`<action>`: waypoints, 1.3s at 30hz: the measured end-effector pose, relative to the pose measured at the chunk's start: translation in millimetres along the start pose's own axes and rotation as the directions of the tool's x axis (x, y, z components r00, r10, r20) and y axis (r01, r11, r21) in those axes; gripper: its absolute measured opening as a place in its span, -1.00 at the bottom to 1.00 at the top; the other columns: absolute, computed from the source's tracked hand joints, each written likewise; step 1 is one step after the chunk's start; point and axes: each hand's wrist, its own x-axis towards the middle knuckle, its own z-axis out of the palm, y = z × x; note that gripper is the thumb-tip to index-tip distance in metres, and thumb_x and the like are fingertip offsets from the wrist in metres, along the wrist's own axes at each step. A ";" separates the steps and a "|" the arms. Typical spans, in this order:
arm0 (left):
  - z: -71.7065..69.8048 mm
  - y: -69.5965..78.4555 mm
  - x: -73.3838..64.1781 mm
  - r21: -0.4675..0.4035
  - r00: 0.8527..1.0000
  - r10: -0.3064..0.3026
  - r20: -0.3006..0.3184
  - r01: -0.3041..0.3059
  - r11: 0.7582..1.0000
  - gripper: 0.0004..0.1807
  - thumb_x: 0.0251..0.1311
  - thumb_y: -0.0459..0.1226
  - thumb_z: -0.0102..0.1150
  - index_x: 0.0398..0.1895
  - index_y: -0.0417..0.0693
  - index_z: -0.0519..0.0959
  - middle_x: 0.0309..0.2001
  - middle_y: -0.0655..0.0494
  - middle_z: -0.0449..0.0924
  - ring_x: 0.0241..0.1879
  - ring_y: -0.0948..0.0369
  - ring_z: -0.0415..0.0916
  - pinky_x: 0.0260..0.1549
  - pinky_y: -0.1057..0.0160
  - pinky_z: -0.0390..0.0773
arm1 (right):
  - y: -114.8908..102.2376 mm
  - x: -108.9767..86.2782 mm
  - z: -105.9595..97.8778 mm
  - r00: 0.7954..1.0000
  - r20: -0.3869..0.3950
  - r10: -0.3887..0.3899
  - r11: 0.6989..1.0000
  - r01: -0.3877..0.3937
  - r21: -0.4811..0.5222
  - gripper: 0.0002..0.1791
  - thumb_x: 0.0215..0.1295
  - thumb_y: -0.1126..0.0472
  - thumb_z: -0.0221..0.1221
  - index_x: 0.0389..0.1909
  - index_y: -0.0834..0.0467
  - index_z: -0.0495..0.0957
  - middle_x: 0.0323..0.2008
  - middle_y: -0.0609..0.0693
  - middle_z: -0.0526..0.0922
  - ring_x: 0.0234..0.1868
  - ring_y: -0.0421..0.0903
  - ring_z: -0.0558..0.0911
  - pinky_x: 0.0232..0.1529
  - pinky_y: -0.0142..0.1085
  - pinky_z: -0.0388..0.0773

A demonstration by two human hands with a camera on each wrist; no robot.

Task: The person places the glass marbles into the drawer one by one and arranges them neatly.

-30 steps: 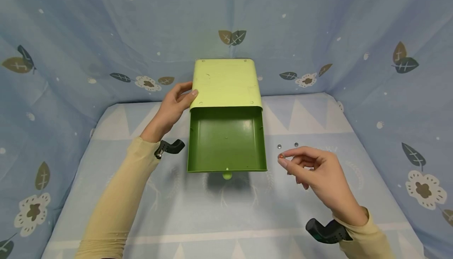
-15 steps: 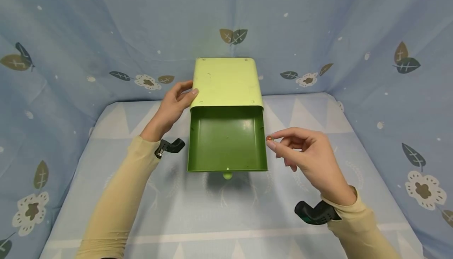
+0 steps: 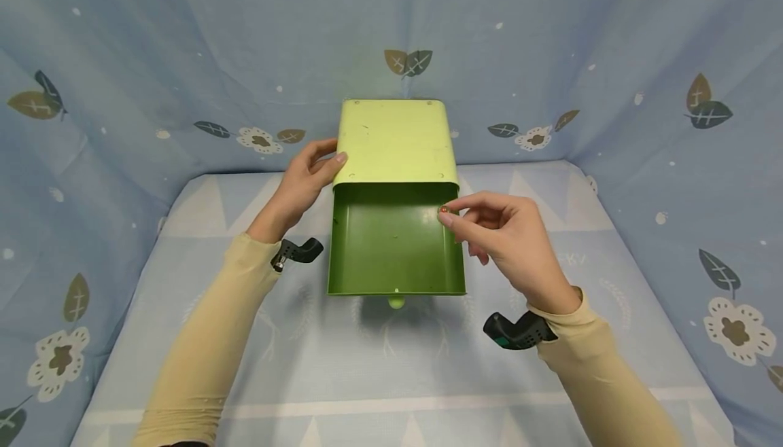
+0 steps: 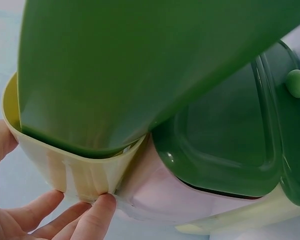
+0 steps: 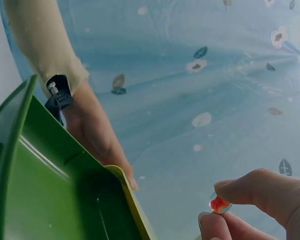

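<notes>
A lime-yellow cabinet (image 3: 396,141) stands at the middle of the table, its dark green top drawer (image 3: 391,257) pulled out toward me. Inside, the drawer's bottom is bare. The left hand (image 3: 306,179) rests on the cabinet's left side, thumb on the top edge; in the left wrist view its fingertips (image 4: 107,200) press against the wall. Between thumb and fingertips, the right hand (image 3: 501,229) pinches a clear glass marble (image 5: 220,203) with an orange-red core. In the head view this marble overlaps the drawer's right side, near the cabinet's opening.
Below the open drawer, a shut green drawer (image 4: 220,145) in a pinkish body shows in the left wrist view, with another round-knobbed green front (image 4: 290,120) beyond it. A patterned blue cloth (image 3: 275,60) surrounds the table (image 3: 342,379) at the back and sides.
The right hand has carried the marble up and left from the table to over the drawer's right side. Two small round things on the table are now hidden behind it. The left hand stays put.
</notes>
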 end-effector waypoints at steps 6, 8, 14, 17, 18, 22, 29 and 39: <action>0.6 1.2 0.2 -0.001 1.000 0.006 -0.002 -0.006 1.000 -0.30 0.67 -0.03 0.18 0.69 -0.11 0.25 0.64 -0.02 0.28 0.58 0.06 0.33 0.52 -0.03 0.42 | 3.8 17.8 9.5 1.000 0.001 -0.027 0.999 0.027 0.040 -0.80 0.45 0.09 0.51 -0.05 0.11 0.85 -0.41 0.34 0.62 -0.61 0.05 0.42 -0.59 -0.20 0.49; 1.0 1.2 0.1 -0.003 1.000 0.008 -0.001 -0.008 1.000 -0.30 0.68 -0.04 0.18 0.69 -0.12 0.25 0.64 -0.02 0.28 0.58 0.06 0.32 0.52 -0.03 0.42 | 4.5 22.5 13.1 1.000 0.003 -0.029 0.999 0.029 0.044 -0.78 0.44 0.07 0.51 -0.05 0.11 0.85 -0.41 0.33 0.63 -0.61 0.05 0.42 -0.60 -0.19 0.49; 0.2 0.0 -0.6 -0.006 1.000 0.008 -0.001 -0.008 1.000 -0.30 0.68 -0.03 0.18 0.69 -0.11 0.25 0.64 -0.02 0.28 0.59 0.06 0.31 0.52 -0.03 0.41 | 5.8 36.7 24.9 0.999 0.016 -0.031 0.996 0.030 0.081 -0.78 0.43 0.05 0.52 -0.05 0.09 0.86 -0.42 0.21 0.68 -0.61 0.06 0.39 -0.64 -0.19 0.43; -0.9 -0.8 -0.7 -0.007 1.000 0.006 -0.004 -0.006 1.000 -0.30 0.67 -0.03 0.18 0.69 -0.10 0.25 0.64 -0.01 0.28 0.59 0.07 0.31 0.52 -0.03 0.41 | 7.2 43.9 31.2 0.999 0.023 -0.036 0.995 0.034 0.099 -0.78 0.43 0.08 0.52 -0.05 0.10 0.85 -0.44 0.18 0.69 -0.62 -0.02 0.38 -0.63 -0.24 0.39; -1.1 -1.2 -0.6 -0.007 1.000 0.006 -0.005 -0.006 1.000 -0.30 0.68 -0.03 0.17 0.69 -0.10 0.25 0.64 -0.01 0.28 0.59 0.07 0.31 0.53 -0.03 0.41 | 7.8 46.1 33.2 0.999 0.024 -0.040 0.994 0.037 0.101 -0.79 0.43 0.10 0.52 -0.05 0.11 0.85 -0.44 0.19 0.69 -0.63 -0.02 0.38 -0.63 -0.26 0.38; -1.2 -1.9 -0.4 -0.003 1.000 0.005 -0.002 -0.005 1.000 -0.30 0.69 -0.04 0.16 0.70 -0.10 0.24 0.65 -0.02 0.27 0.60 0.05 0.31 0.53 -0.03 0.40 | 12.5 53.4 39.8 0.999 0.030 -0.039 0.994 0.036 0.099 -0.82 0.43 0.15 0.51 -0.06 0.13 0.86 -0.45 0.28 0.68 -0.64 -0.04 0.39 -0.64 -0.30 0.37; -1.0 -1.6 0.0 -0.004 1.000 0.008 -0.010 -0.008 1.000 -0.32 0.69 -0.05 0.17 0.69 -0.11 0.25 0.64 -0.02 0.29 0.58 0.06 0.33 0.51 -0.03 0.42 | 13.6 60.8 48.3 0.999 0.037 -0.020 0.999 0.018 0.046 -0.85 0.42 0.13 0.52 -0.11 0.10 0.87 -0.47 0.23 0.71 -0.68 -0.06 0.44 -0.65 -0.31 0.42; 0.5 0.0 0.0 0.000 1.000 0.010 -0.008 -0.010 1.000 -0.31 0.68 -0.05 0.18 0.68 -0.12 0.26 0.63 -0.03 0.30 0.57 0.05 0.34 0.50 -0.03 0.45 | 13.5 67.0 55.1 0.997 0.066 -0.025 0.998 0.029 -0.048 -0.85 0.44 0.14 0.50 -0.10 0.12 0.87 -0.46 0.27 0.72 -0.66 0.01 0.49 -0.64 -0.27 0.51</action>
